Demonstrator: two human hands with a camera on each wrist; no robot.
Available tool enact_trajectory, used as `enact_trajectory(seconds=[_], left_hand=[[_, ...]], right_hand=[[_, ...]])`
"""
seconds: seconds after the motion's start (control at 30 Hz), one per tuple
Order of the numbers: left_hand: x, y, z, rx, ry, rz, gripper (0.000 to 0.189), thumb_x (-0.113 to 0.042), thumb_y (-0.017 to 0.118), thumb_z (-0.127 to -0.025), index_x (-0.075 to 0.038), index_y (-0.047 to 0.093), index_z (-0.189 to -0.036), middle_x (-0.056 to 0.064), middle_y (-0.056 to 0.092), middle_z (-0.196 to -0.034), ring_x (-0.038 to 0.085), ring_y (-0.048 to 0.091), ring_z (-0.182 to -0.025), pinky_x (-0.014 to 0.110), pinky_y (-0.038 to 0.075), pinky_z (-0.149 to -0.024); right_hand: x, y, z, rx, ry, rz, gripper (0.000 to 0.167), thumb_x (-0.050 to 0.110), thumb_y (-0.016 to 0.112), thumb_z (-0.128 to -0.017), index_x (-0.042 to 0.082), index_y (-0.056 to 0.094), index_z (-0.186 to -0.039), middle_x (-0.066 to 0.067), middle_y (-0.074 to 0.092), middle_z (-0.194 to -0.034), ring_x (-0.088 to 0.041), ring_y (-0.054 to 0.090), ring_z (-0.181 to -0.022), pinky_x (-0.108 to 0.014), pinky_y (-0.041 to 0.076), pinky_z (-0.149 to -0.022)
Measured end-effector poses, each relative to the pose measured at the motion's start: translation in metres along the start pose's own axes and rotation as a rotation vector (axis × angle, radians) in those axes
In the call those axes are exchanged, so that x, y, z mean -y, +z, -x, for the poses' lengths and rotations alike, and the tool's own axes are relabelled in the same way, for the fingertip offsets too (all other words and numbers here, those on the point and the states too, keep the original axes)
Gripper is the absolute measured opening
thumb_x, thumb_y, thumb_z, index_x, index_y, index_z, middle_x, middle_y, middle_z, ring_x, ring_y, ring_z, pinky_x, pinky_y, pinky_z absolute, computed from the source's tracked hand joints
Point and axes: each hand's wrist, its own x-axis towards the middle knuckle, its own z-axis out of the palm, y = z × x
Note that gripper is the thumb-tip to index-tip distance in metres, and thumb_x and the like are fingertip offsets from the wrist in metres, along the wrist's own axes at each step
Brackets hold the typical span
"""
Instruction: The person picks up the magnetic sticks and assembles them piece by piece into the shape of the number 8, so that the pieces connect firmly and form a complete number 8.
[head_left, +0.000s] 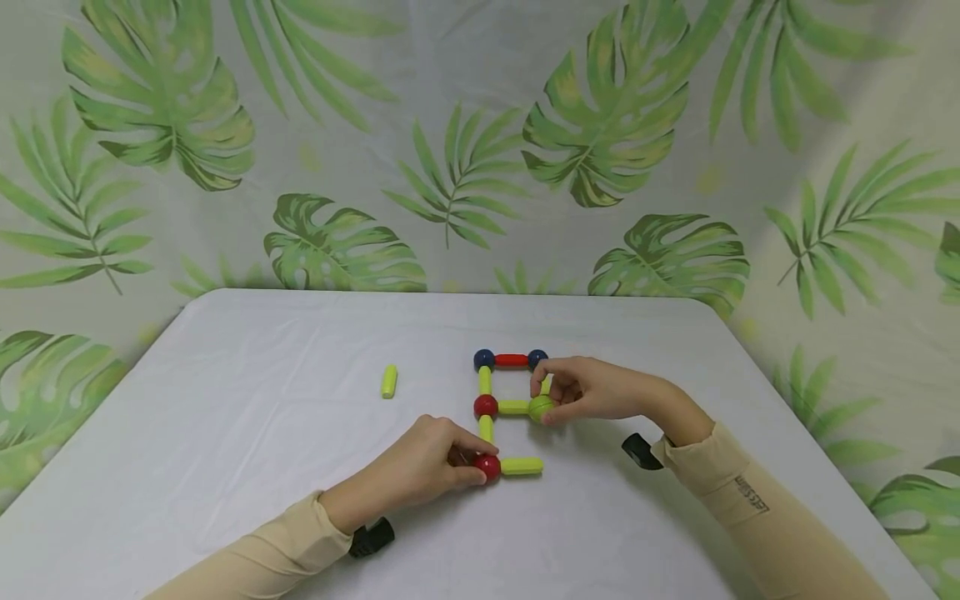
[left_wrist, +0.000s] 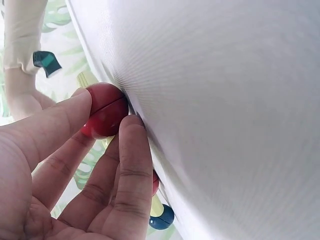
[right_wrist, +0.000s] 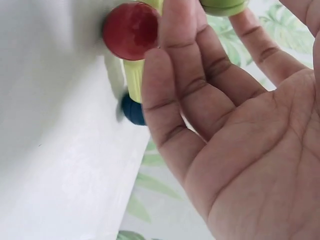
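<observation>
A ladder-like frame of balls and short rods lies on the table. My left hand (head_left: 438, 458) pinches the front red ball (head_left: 488, 468) between thumb and fingers; the left wrist view shows this red ball (left_wrist: 104, 110) close up. A yellow-green rod (head_left: 522, 466) points right from it. With thumb and fingertips my right hand (head_left: 592, 388) holds the green ball (head_left: 540, 408), whose lower edge shows in the right wrist view. A rod (head_left: 513, 407) joins that ball to a second red ball (head_left: 486, 406). At the back, a red rod (head_left: 512, 360) links two blue balls (head_left: 484, 359).
A loose yellow-green rod (head_left: 389, 381) lies left of the frame on the white table (head_left: 247, 400). Black wrist straps (head_left: 372, 537) show below both sleeves. A leaf-print cloth (head_left: 457, 167) hangs behind the table's back edge.
</observation>
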Motion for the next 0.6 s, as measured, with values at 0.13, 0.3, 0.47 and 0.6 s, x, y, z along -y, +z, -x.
enact_trajectory(seconds=[0.13, 0.3, 0.47, 0.6], left_hand=[[0.000, 0.000, 0.000, 0.004, -0.005, 0.018, 0.028, -0.016, 0.086, -0.092, -0.014, 0.084, -0.120, -0.005, 0.082, -0.093, 0.000, 0.062, -0.073, 0.018, 0.050, -0.065], [-0.001, 0.000, 0.001, 0.005, -0.009, 0.024, 0.028, -0.015, 0.086, -0.092, -0.014, 0.084, -0.120, -0.004, 0.083, -0.097, 0.002, 0.065, -0.076, 0.018, 0.052, -0.068], [-0.001, 0.000, 0.001, -0.004, -0.004, 0.015, 0.027, -0.014, 0.086, -0.092, -0.014, 0.084, -0.119, -0.003, 0.083, -0.097, 0.001, 0.065, -0.076, 0.018, 0.052, -0.068], [-0.001, 0.000, 0.001, -0.005, 0.002, 0.022, 0.027, -0.014, 0.086, -0.092, -0.014, 0.084, -0.119, -0.002, 0.083, -0.096, 0.001, 0.065, -0.074, 0.018, 0.052, -0.067]], right_hand=[[-0.002, 0.004, 0.012, 0.024, 0.033, 0.001, 0.030, 0.028, 0.082, -0.097, 0.019, 0.064, -0.120, -0.002, 0.064, -0.089, -0.015, 0.059, -0.077, -0.026, 0.049, -0.072], [-0.002, 0.009, 0.024, 0.061, 0.043, -0.034, 0.031, 0.026, 0.082, -0.097, 0.016, 0.063, -0.119, -0.002, 0.063, -0.089, -0.015, 0.059, -0.074, -0.025, 0.048, -0.069], [-0.004, 0.016, 0.029, 0.081, 0.030, -0.069, 0.029, 0.023, 0.082, -0.097, 0.014, 0.062, -0.118, -0.002, 0.063, -0.087, -0.013, 0.059, -0.072, -0.024, 0.048, -0.068], [-0.005, 0.021, 0.032, 0.090, 0.031, -0.081, 0.029, 0.022, 0.082, -0.097, 0.014, 0.063, -0.117, -0.001, 0.061, -0.085, -0.011, 0.057, -0.070, -0.023, 0.047, -0.067]])
